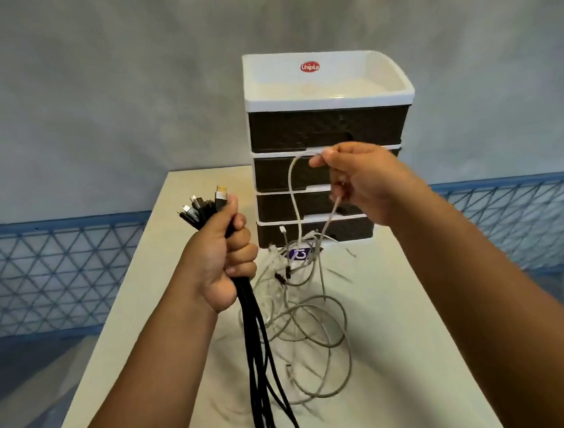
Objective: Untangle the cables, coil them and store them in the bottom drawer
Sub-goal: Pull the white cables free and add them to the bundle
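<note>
My left hand (224,253) grips a bundle of black cables (257,359) in a fist, plug ends sticking up above the thumb and the strands hanging down to the table. My right hand (356,180) is raised in front of the drawer unit and pinches a loop of white cable (295,209) between thumb and fingers. That cable runs down into a tangle of white cables (312,327) lying on the table. The drawer unit (329,131) has dark drawer fronts and a white top tray. Its bottom drawer (343,229) is closed.
The cream table (402,322) is narrow, with open floor on both sides. A blue lattice railing (57,267) runs behind it left and right. A small purple tag (299,254) lies among the white cables by the drawer unit's base.
</note>
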A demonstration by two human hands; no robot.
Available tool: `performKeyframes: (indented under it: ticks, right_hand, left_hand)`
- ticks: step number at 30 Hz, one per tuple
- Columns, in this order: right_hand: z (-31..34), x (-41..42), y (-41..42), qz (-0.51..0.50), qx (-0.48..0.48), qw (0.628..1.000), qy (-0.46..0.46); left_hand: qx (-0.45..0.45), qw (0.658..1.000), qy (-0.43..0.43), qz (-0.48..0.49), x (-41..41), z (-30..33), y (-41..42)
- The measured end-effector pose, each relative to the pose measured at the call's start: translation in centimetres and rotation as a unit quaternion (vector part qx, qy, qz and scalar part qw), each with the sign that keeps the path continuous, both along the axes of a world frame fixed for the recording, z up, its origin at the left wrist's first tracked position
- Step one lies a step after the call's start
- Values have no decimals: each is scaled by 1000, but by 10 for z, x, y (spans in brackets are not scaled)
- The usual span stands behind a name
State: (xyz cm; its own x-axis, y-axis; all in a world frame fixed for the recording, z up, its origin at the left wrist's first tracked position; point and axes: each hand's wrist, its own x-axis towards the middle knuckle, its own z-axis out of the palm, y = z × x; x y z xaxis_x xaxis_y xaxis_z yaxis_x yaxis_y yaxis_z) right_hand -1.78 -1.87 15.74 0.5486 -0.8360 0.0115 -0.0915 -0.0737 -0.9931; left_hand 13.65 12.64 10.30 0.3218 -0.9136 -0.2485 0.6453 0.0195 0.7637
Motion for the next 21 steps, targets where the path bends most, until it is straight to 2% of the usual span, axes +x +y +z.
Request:
performKeyframes:
  ticks: [5, 11, 14, 17, 19, 21]
  right_hand:
    - [46, -6, -12, 94, -68, 985, -130]
    - [32, -17, -17, 157, -27, 960, -229]
    - [50, -19, -10, 176, -106, 936, -287]
    - [75, -23, -11, 142, -193, 908, -343]
    - [78, -20, -17, 98, -213, 924, -301]
    - [66, -14, -20, 54, -221, 963, -146]
  left_hand:
    - [10, 1000, -5, 24, -3, 0, -2]
    - [16, 999, -7, 38, -7, -1, -4]
    - [22, 999, -11, 40, -10, -1, -7]
    - [26, 999, -15, 39, -15, -1, -10]
    - [29, 999, -17, 37, -18, 0, -11]
    - [34, 999, -20, 38, -20, -1, -10]
